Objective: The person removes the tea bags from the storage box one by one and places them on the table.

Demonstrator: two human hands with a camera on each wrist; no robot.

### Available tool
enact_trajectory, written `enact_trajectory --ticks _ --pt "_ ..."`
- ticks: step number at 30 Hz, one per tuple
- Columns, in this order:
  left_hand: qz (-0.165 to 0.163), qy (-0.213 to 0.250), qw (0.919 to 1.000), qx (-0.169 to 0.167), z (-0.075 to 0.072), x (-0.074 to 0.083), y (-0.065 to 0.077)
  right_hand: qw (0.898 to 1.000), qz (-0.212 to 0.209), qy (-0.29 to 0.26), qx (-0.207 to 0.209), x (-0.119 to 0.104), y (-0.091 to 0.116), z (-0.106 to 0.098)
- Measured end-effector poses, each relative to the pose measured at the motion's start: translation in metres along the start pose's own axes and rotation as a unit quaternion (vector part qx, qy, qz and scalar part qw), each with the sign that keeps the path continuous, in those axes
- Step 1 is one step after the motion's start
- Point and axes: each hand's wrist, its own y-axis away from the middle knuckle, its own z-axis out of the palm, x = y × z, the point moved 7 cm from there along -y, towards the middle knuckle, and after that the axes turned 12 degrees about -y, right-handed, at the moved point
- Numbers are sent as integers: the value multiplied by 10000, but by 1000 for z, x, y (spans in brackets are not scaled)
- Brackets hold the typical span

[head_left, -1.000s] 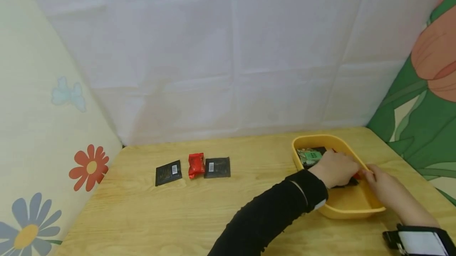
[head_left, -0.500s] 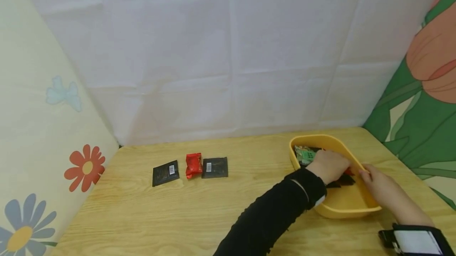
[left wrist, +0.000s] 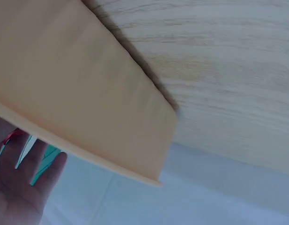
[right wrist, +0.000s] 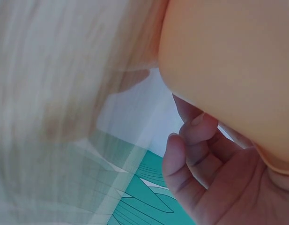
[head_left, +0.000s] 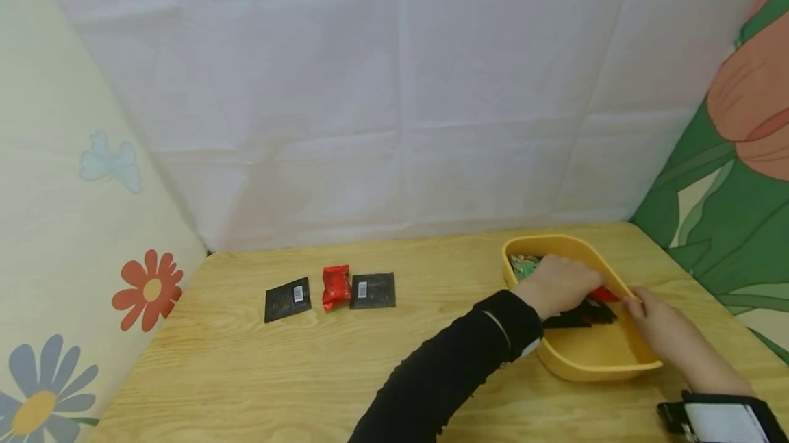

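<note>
My left hand (head_left: 564,282) is inside the yellow plastic basket (head_left: 594,350), over several small packets. Beside its fingertips lies a red packet (head_left: 603,294). Black packets (head_left: 567,320) lie below the hand, and a green patterned packet (head_left: 524,264) pokes out at the far end. In the left wrist view, this hand (left wrist: 25,185) has spread fingers partly behind the rim, with a bit of red (left wrist: 14,135) between them; whether it is held is unclear. My right hand (head_left: 666,326) grips the basket's right rim. Its curled fingers show against the outer wall (right wrist: 228,56) in the right wrist view.
Left of centre on the wooden table (head_left: 259,374) are a black packet (head_left: 287,300), a red packet (head_left: 336,287) and another black packet (head_left: 372,290) in a row. A white sheet (head_left: 320,100) stands behind, with printed panels on both sides.
My left hand has shifted left within the basket, uncovering more of the red and black packets and covering more of the green one. The right hand keeps its grip on the rim.
</note>
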Motion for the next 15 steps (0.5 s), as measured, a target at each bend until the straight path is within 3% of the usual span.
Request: enact_trajectory --ticks 4,7,12,15 --pt "265 -99 9978 603 -11 -8 14 10000 -46 -34 42 -1 -3 1" --pt "341 -22 9965 764 -19 -18 30 9999 -78 -63 48 -3 -4 3" --pt "426 284 9898 1331 -28 -40 61 10000 -62 -6 -24 -7 -4 6" --pt "456 716 9832 1616 -28 -58 82 9999 -15 26 -137 -8 -2 8"
